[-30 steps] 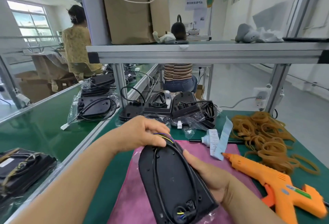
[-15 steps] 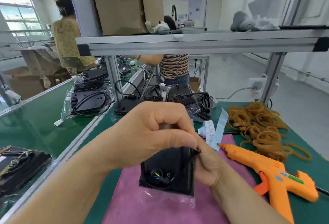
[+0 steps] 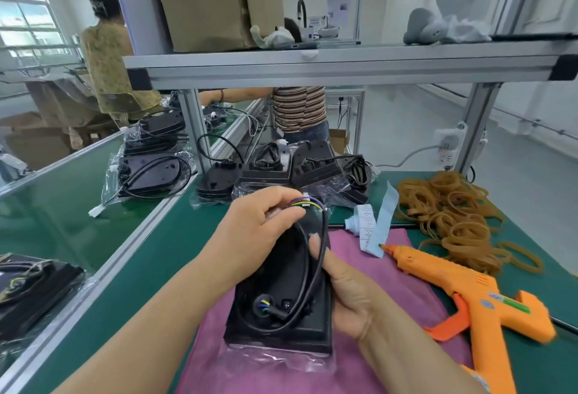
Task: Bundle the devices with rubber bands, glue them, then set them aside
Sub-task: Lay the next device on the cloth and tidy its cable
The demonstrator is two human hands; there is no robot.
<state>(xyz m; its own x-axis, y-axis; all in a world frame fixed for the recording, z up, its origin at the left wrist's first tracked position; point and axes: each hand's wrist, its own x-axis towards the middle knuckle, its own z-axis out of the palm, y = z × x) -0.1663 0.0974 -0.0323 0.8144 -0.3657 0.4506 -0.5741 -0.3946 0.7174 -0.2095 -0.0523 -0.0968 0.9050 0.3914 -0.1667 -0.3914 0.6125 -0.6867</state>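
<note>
The left hand pinches the coloured wire end of a thin black cable between thumb and fingertips, at the far end of a flat black plastic device in the lower centre of the frame. The right hand grips that device from its right edge, with the thumb laid over the cable and the fingers hidden beneath. The cable runs in 1 loose loop round the device's back. The device sits partly in a clear plastic bag and is tilted above a pink cloth.

No band shows round this device, so I judge the bundling to be at its first stage: cable gathered, not yet bound. The heap of tan rubber bands lies at the right of the frame, well apart from both hands. The orange hot-glue gun lies at lower right, in neither hand. Banding, gluing and setting aside are all left for this one. More black devices lie in the centre beyond the hands; whether those are banded I cannot tell.
</note>
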